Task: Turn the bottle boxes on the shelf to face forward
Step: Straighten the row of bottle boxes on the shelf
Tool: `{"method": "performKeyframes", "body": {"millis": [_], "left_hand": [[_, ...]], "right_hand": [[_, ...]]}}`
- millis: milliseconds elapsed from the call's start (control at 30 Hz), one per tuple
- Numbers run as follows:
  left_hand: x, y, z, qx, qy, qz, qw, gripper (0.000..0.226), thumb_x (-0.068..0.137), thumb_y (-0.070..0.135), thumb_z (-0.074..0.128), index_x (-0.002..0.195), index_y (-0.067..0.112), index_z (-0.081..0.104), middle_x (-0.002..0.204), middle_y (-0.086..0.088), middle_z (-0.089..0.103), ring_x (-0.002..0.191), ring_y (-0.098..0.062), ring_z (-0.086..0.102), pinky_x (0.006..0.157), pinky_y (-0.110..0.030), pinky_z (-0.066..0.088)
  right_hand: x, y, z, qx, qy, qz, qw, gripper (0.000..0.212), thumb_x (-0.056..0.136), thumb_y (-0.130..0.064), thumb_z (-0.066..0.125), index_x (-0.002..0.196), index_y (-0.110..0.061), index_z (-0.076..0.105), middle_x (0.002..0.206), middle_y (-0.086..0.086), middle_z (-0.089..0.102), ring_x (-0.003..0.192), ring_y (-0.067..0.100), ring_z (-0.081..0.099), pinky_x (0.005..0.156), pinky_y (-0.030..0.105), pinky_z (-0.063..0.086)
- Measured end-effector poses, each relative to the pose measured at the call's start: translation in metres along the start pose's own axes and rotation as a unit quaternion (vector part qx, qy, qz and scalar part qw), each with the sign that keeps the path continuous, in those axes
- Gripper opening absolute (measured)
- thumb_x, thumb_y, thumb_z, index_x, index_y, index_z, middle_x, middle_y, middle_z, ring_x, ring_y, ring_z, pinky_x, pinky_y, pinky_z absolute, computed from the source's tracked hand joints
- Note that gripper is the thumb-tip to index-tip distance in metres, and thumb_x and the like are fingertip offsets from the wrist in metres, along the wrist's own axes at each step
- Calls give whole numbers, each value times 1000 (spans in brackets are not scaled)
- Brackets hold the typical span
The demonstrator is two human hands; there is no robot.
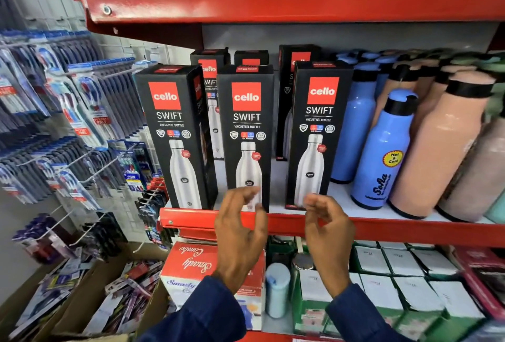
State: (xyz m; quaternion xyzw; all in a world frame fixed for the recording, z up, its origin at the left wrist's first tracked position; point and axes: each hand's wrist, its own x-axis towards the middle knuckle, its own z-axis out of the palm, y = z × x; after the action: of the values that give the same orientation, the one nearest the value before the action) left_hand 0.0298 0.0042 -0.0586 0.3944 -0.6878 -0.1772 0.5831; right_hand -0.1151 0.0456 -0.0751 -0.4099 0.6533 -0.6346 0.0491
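Three black Cello Swift bottle boxes stand in the front row of the red shelf [382,229], logos toward me: a left box [175,134], a middle box [247,134] and a right box [318,128]. More black boxes [210,73] stand behind them. My left hand [239,235] hovers in front of the middle box's base, fingers curled and apart, holding nothing. My right hand [326,232] is just below the right box's bottom edge, fingers loosely bent, also free of any box.
Blue bottles [382,150] and peach bottles [442,145] crowd the shelf right of the boxes. Toothbrush packs [68,112] hang on pegs at the left. Below are a red and white carton [191,268], green and white boxes [396,273] and a cardboard bin [109,300].
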Motion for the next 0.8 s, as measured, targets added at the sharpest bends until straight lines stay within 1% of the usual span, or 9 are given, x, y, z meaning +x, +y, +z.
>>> {"method": "performKeyframes", "body": {"millis": [167, 267, 300, 367, 467, 567, 633, 733, 800], "left_hand": [[-6, 16, 38, -12, -100, 11, 995, 39, 87, 12, 62, 126, 19, 63, 122, 16, 65, 112, 10, 58, 98, -10, 44], [-6, 23, 56, -14, -139, -5, 990, 56, 87, 7, 63, 140, 16, 47, 125, 31, 45, 113, 32, 38, 95, 7, 26], [-5, 25, 62, -7, -149, -16, 989, 59, 88, 6, 63, 143, 10, 44, 127, 25, 45, 115, 28, 36, 93, 10, 22], [-4, 24, 72, 8, -168, -47, 985, 67, 89, 11, 63, 148, 2, 34, 134, 4, 52, 124, 3, 48, 96, 6, 23], [-1, 21, 82, 26, -179, -87, 980, 75, 89, 18, 62, 153, 5, 25, 139, -15, 59, 123, -28, 59, 98, -15, 38], [-1, 17, 83, 22, -167, -88, 982, 70, 86, 23, 58, 150, 15, 29, 130, -10, 66, 115, -25, 65, 100, -34, 51], [-3, 15, 81, 18, -163, -77, 983, 64, 86, 23, 56, 145, 17, 32, 127, -5, 67, 113, -20, 66, 97, -39, 54], [-7, 18, 77, 13, -160, -65, 985, 61, 87, 16, 57, 144, 15, 35, 125, 0, 67, 110, -15, 66, 98, -33, 52], [-9, 20, 74, 18, -158, -65, 985, 61, 88, 13, 58, 144, 13, 36, 124, 3, 65, 108, -12, 65, 96, -19, 48]], "right_hand": [[22, 19, -11, -11, 34, 21, 999, 35, 78, 6, 62, 108, -11, 62, 102, 8, 67, 92, 21, 67, 85, 28, 52], [34, 26, -12, -46, -25, 52, 997, 46, 82, 1, 61, 128, -7, 54, 125, 13, 60, 110, 26, 63, 97, 37, 51], [38, 28, -13, -55, -47, 59, 996, 51, 84, -2, 60, 134, -6, 50, 131, 13, 58, 116, 26, 61, 101, 41, 49], [44, 30, -14, -69, -78, 63, 993, 57, 85, -4, 58, 140, -6, 44, 137, 14, 57, 124, 27, 58, 107, 45, 46], [50, 30, -16, -80, -107, 60, 989, 55, 84, -2, 54, 138, -8, 48, 131, 12, 63, 120, 27, 62, 104, 42, 49], [50, 30, -20, -87, -133, 43, 986, 54, 82, 4, 50, 132, -15, 54, 118, 7, 69, 109, 23, 67, 94, 29, 51], [50, 33, -22, -88, -143, 32, 985, 58, 81, 5, 47, 134, -16, 54, 120, 4, 70, 110, 21, 67, 96, 29, 52], [48, 34, -26, -85, -153, 33, 984, 61, 81, 6, 46, 139, -15, 51, 128, 6, 67, 116, 19, 65, 102, 33, 51], [45, 34, -28, -85, -157, 30, 983, 61, 82, 5, 45, 139, -16, 51, 129, 5, 68, 117, 17, 65, 103, 33, 51]]}}
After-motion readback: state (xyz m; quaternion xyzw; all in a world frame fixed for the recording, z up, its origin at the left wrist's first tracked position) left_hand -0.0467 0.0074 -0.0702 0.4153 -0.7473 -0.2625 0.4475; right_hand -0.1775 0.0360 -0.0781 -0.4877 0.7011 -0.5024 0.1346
